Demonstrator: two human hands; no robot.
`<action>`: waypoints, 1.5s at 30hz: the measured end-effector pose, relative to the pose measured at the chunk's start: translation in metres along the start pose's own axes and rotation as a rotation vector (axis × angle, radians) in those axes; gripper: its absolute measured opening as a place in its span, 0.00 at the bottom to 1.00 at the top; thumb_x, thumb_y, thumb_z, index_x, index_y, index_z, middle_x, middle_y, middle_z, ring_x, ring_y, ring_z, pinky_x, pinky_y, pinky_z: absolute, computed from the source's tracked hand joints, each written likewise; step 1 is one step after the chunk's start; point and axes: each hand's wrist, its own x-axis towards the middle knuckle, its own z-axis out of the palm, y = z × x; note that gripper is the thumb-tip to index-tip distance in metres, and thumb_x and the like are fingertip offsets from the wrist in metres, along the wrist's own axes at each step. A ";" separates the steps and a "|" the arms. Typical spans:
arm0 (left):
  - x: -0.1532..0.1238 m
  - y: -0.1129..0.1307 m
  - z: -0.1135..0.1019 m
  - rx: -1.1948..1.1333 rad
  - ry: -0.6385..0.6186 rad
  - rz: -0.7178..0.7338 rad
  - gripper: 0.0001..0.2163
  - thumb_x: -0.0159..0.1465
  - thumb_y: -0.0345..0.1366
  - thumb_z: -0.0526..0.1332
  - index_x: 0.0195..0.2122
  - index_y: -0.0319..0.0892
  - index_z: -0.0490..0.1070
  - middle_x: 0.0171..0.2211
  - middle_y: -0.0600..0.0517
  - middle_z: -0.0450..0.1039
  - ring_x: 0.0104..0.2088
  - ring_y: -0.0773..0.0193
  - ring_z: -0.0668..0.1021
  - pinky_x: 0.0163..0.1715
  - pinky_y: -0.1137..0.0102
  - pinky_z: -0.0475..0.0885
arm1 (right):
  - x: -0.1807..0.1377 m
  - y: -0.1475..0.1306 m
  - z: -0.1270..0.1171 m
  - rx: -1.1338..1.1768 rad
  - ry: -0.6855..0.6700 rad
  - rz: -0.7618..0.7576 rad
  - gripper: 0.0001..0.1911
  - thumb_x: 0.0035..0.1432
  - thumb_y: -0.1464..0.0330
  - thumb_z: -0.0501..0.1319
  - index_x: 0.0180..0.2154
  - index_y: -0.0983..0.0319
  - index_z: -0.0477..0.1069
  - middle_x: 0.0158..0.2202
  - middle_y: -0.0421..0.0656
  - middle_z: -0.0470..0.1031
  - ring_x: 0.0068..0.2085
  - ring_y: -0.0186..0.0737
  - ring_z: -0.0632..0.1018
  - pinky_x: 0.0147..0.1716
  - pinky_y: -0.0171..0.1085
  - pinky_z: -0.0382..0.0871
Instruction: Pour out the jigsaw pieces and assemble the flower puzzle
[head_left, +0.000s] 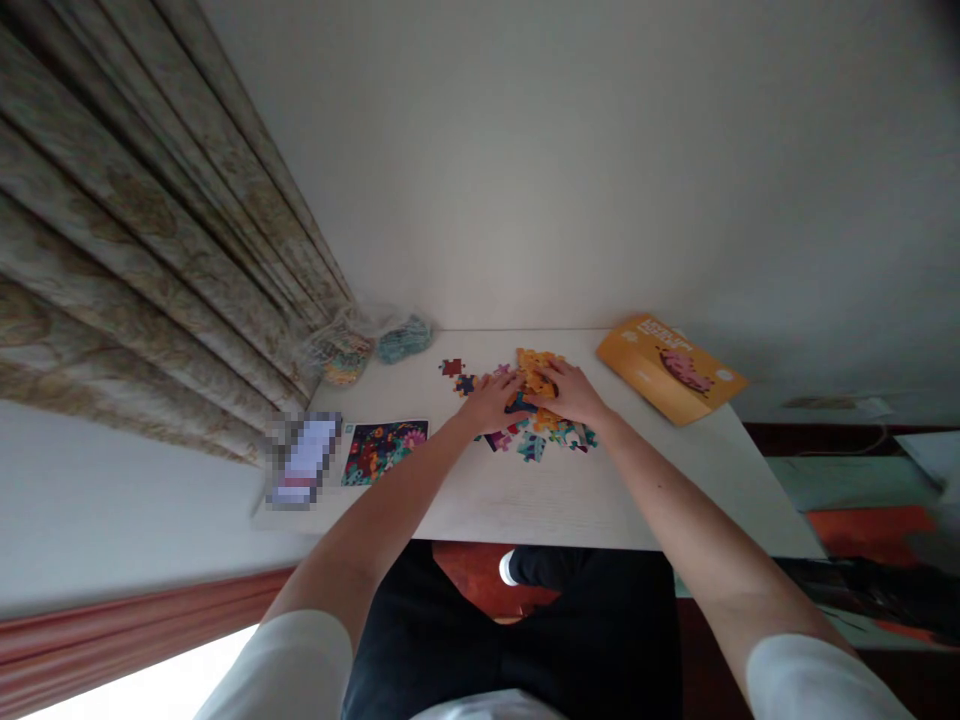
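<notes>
Jigsaw pieces [534,447] under two hands: left hand [491,402], right hand [570,392].

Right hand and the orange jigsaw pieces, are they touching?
Touching: the head view shows the right hand resting on top of the orange jigsaw pieces, with no gap between them.

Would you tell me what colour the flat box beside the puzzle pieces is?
The flat box is orange-yellow with a pink picture, clearest in the head view.

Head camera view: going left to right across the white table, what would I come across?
Pixelated blurred patch → floral picture card → left hand → right hand → orange cardboard packet
</notes>
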 end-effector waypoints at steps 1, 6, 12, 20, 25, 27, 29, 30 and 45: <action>0.003 0.002 0.004 -0.013 0.011 0.001 0.33 0.70 0.50 0.62 0.72 0.44 0.58 0.72 0.39 0.60 0.71 0.45 0.65 0.71 0.46 0.56 | 0.001 -0.003 -0.001 -0.005 0.004 -0.026 0.32 0.63 0.50 0.64 0.62 0.61 0.71 0.67 0.56 0.69 0.65 0.59 0.70 0.65 0.55 0.63; 0.003 0.001 0.015 -0.105 0.113 0.020 0.17 0.71 0.36 0.60 0.60 0.42 0.72 0.59 0.42 0.76 0.61 0.53 0.76 0.65 0.57 0.68 | -0.007 -0.011 -0.003 0.048 0.042 -0.071 0.19 0.71 0.66 0.53 0.58 0.62 0.75 0.57 0.53 0.78 0.57 0.52 0.77 0.60 0.49 0.68; -0.018 -0.015 0.009 -0.212 0.244 -0.064 0.16 0.72 0.34 0.58 0.60 0.45 0.74 0.66 0.46 0.69 0.65 0.56 0.72 0.68 0.60 0.67 | -0.016 0.002 0.006 0.405 0.142 0.146 0.14 0.70 0.61 0.57 0.46 0.61 0.78 0.41 0.48 0.83 0.40 0.46 0.82 0.44 0.42 0.75; -0.033 -0.070 -0.012 -0.111 0.067 -0.159 0.28 0.62 0.37 0.69 0.64 0.42 0.70 0.69 0.39 0.64 0.69 0.45 0.68 0.69 0.50 0.63 | -0.007 0.029 0.005 0.576 0.170 0.384 0.20 0.63 0.58 0.60 0.51 0.63 0.76 0.34 0.46 0.82 0.32 0.42 0.79 0.36 0.41 0.75; -0.030 -0.091 -0.023 -0.205 0.012 -0.143 0.22 0.65 0.33 0.63 0.61 0.42 0.74 0.61 0.45 0.75 0.61 0.54 0.76 0.64 0.60 0.69 | -0.004 0.032 -0.001 0.237 0.228 0.428 0.19 0.63 0.66 0.57 0.50 0.66 0.78 0.45 0.56 0.81 0.45 0.51 0.80 0.50 0.47 0.73; -0.031 -0.092 -0.027 -0.210 0.003 -0.168 0.18 0.66 0.34 0.63 0.57 0.44 0.77 0.55 0.47 0.80 0.56 0.55 0.80 0.61 0.62 0.72 | -0.007 0.027 -0.003 0.117 0.221 0.448 0.18 0.63 0.66 0.57 0.49 0.67 0.79 0.49 0.59 0.78 0.50 0.56 0.78 0.52 0.51 0.71; -0.033 -0.092 -0.030 -0.220 0.017 -0.214 0.15 0.69 0.35 0.60 0.54 0.45 0.79 0.52 0.48 0.82 0.53 0.55 0.82 0.58 0.63 0.74 | -0.010 0.016 -0.006 0.035 0.275 0.437 0.18 0.63 0.66 0.57 0.50 0.66 0.79 0.53 0.60 0.76 0.55 0.61 0.75 0.53 0.54 0.69; -0.036 -0.092 -0.031 -0.229 0.048 -0.239 0.15 0.71 0.35 0.58 0.54 0.44 0.80 0.51 0.48 0.83 0.52 0.55 0.82 0.57 0.63 0.75 | -0.010 0.008 -0.008 0.020 0.316 0.415 0.19 0.64 0.65 0.57 0.50 0.66 0.79 0.54 0.60 0.75 0.56 0.62 0.73 0.54 0.55 0.68; -0.105 -0.089 -0.025 0.063 0.096 -0.295 0.24 0.73 0.34 0.52 0.70 0.42 0.64 0.71 0.40 0.61 0.70 0.51 0.66 0.70 0.50 0.60 | 0.056 -0.134 0.025 0.039 -0.226 -0.208 0.22 0.61 0.67 0.67 0.57 0.54 0.76 0.59 0.50 0.77 0.58 0.57 0.77 0.56 0.52 0.71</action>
